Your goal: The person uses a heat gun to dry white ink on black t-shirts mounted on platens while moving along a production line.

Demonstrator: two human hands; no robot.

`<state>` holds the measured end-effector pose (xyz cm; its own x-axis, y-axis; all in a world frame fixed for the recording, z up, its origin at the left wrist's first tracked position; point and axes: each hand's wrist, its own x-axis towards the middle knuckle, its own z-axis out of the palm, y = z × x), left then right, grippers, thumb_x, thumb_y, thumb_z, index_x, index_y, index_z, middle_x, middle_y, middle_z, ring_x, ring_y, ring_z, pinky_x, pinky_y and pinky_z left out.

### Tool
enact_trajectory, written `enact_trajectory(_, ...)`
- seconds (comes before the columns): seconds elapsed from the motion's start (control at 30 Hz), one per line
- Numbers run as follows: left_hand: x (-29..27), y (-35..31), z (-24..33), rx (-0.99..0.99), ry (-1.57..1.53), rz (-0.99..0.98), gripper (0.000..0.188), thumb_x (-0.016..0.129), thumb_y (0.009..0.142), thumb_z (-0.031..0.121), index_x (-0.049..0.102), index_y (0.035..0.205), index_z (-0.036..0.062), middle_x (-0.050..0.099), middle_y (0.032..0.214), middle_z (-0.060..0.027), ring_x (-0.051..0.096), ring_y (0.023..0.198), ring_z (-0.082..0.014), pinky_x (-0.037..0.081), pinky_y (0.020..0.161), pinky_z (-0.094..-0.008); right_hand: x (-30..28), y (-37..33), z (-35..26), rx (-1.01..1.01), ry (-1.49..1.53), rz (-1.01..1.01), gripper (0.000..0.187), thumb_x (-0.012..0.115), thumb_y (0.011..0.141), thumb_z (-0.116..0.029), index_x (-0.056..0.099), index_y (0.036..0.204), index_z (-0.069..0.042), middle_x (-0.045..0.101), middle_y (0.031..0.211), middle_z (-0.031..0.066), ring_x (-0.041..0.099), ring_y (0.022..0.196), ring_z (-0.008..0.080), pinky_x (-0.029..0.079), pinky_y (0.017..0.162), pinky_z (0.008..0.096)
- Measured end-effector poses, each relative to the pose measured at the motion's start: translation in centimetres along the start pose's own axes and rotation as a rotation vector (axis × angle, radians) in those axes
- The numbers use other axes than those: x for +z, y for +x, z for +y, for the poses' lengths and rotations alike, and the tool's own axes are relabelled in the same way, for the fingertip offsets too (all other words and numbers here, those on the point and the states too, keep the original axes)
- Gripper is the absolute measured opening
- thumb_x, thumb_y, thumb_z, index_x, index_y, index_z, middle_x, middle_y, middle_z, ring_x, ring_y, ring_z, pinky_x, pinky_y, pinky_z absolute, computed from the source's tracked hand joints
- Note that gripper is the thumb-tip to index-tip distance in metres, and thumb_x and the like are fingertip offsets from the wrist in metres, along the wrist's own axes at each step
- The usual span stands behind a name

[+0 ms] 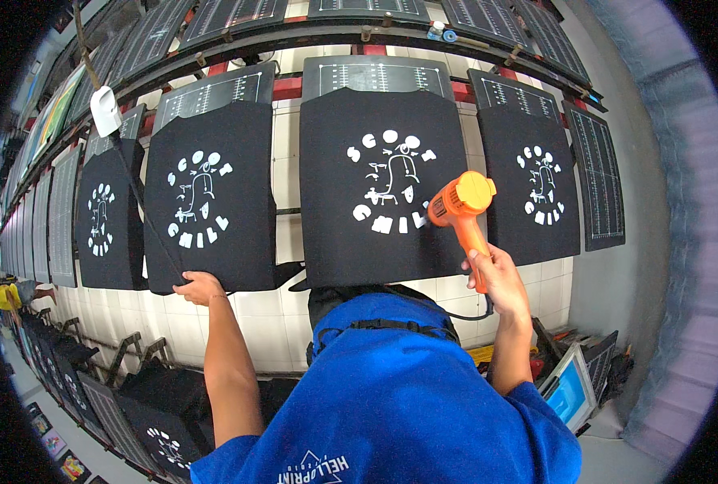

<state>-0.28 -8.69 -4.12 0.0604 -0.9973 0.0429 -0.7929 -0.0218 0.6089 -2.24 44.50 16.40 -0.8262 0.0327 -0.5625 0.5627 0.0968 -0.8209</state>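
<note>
Now in the right hand: the right hand [498, 278] has its fingers wrapped around the handle of an orange heat gun [462, 211] with a yellowish rear cap.
Heat gun: over the lower right of the middle black shirt [339, 194], its nozzle toward the end of the white print [391, 173]; whether it touches the cloth cannot be told.
Gun cord: a dark cord [473, 316] loops from the handle's base toward the wearer's waist.
Left hand: the left hand [200, 289] is at the bottom edge of the left black shirt [250, 202], fingers curled by a thin black cable [153, 219]; whether it pinches the cable or the hem cannot be told.
Cable: it runs up across that shirt to a white connector [105, 113].
Shirts alongside: a far-left shirt [88, 173] and a right-hand shirt [504, 177], both black, bear similar white prints.
Boards: a gridded board [375, 74] shows above the middle shirt's neckline.
Upper rail: a small jar [435, 31] stands beside a blue roll [450, 36].
Lower right: a pale-framed screen [570, 389] with blue mesh leans at a tilt.
Far left: a co-worker in yellow headwear [6, 297].
</note>
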Motion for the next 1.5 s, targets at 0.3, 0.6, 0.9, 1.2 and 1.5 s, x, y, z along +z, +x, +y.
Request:
enact_trajectory(0.3, -0.4, -0.2, 0.2, -0.032, -0.012, -0.013, 0.058, 0.044, 0.095, 0.036, 0.031, 0.14, 0.0015, 0.048, 0.126, -0.0328, 0.05, 0.114, -0.0455, 0.04, 0.098, -0.0523, -0.8, -0.2, -0.2, 0.029, 0.04, -0.033, 0.031, 0.058, 0.093, -0.024, 0.057, 0.111, 0.002, 0.06, 0.078, 0.0033, 0.053, 0.053, 0.0074, 0.042, 0.048, 0.0217)
enact_trajectory(0.6, -0.3, 0.0, -0.1, -0.02, -0.014, -0.029, 0.057, 0.041, 0.097, 0.034, 0.03, 0.141, 0.0003, 0.047, 0.128, -0.0313, 0.048, 0.117, -0.0446, 0.039, 0.099, -0.0518, -0.6, 1.0, -0.3, -0.001, 0.082, 0.044, 0.03, 0.058, 0.094, -0.024, 0.057, 0.109, 0.001, 0.058, 0.077, 0.0028, 0.052, 0.053, 0.0075, 0.041, 0.047, 0.0205)
enact_trajectory(0.9, -0.6, -0.5, 0.6, -0.038, -0.008, -0.028, 0.057, 0.042, 0.096, 0.034, 0.031, 0.14, -0.0009, 0.047, 0.127, -0.0318, 0.049, 0.117, -0.0451, 0.039, 0.099, -0.0518, 0.0, 0.9, 0.4, -0.02, 0.037, 0.078, 0.032, 0.058, 0.093, -0.025, 0.056, 0.112, 0.0, 0.059, 0.077, 0.0027, 0.053, 0.053, 0.0073, 0.041, 0.046, 0.0208)
enact_trajectory(1.2, -0.3, -0.3, 0.3, -0.024, -0.016, -0.02, 0.057, 0.042, 0.096, 0.034, 0.03, 0.14, -0.0005, 0.047, 0.127, -0.0319, 0.049, 0.116, -0.0455, 0.039, 0.099, -0.0518, 0.1, 1.1, -0.1, -0.035, 0.038, 0.075, 0.031, 0.059, 0.093, -0.024, 0.057, 0.111, 0.001, 0.058, 0.077, 0.0022, 0.053, 0.053, 0.0072, 0.042, 0.048, 0.0203)
enact_trajectory(1.5, 0.1, 0.1, -0.3, -0.017, -0.038, -0.028, 0.057, 0.042, 0.096, 0.033, 0.029, 0.141, -0.001, 0.046, 0.127, -0.033, 0.049, 0.116, -0.0453, 0.039, 0.099, -0.0517, -0.2, 2.1, -0.7, -0.031, 0.056, 0.035, 0.033, 0.058, 0.093, -0.025, 0.057, 0.115, 0.0, 0.058, 0.077, 0.0023, 0.053, 0.055, 0.0078, 0.044, 0.051, 0.0205)
